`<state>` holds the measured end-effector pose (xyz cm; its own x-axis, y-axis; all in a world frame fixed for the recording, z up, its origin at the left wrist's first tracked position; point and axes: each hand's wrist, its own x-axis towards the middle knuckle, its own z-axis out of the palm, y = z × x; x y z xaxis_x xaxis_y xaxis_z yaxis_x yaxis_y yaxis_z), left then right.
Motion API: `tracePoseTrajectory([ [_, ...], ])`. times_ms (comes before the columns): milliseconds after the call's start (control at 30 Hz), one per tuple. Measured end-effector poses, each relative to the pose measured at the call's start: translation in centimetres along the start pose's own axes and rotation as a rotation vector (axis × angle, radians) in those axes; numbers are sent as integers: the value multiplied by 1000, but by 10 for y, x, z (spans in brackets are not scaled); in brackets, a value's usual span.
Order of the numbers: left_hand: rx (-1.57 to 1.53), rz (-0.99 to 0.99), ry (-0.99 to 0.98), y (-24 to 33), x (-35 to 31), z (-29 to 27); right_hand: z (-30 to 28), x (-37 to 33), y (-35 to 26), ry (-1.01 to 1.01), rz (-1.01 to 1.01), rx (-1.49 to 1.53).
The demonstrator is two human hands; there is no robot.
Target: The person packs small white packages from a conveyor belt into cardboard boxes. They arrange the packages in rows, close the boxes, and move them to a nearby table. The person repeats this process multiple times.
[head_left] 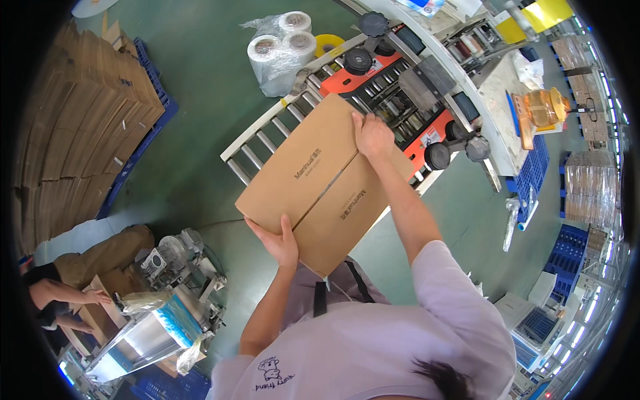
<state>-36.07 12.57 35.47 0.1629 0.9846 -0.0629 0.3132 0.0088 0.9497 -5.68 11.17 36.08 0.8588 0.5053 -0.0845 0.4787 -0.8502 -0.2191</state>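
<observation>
A brown cardboard box (303,157) with dark print and a seam between its top flaps is in front of me, at the near end of the roller conveyor (250,155). My left hand (279,245) grips its near left edge, thumb on top and fingers against the side. Across the top, my right hand (375,138) presses on the flaps near the far right edge, its fingers bent. Just beyond the box is an orange and black carton-sealing machine (400,87) with black knobs. The box's underside is hidden.
Flattened cartons (87,127) are stacked on a blue pallet (143,157) at left. Wrapped tape rolls (283,47) stand beyond the conveyor. Another person's hands (93,307) work by a machine (177,260) at lower left. An amber jug (543,108) stands on the right-hand bench.
</observation>
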Motion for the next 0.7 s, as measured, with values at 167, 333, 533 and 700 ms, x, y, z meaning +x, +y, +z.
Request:
tracePoseTrajectory([
  [167,169,36,-120,26,43,66,-15,20,11,461,-316,-143],
  [333,76,91,-125,35,55,124,-18,-26,3,50,-578,34],
  [533,185,80,-373,49,63,163,-32,26,41,73,-556,-11],
  [700,82,186,-817,27,63,170,-9,-18,18,99,-520,19],
])
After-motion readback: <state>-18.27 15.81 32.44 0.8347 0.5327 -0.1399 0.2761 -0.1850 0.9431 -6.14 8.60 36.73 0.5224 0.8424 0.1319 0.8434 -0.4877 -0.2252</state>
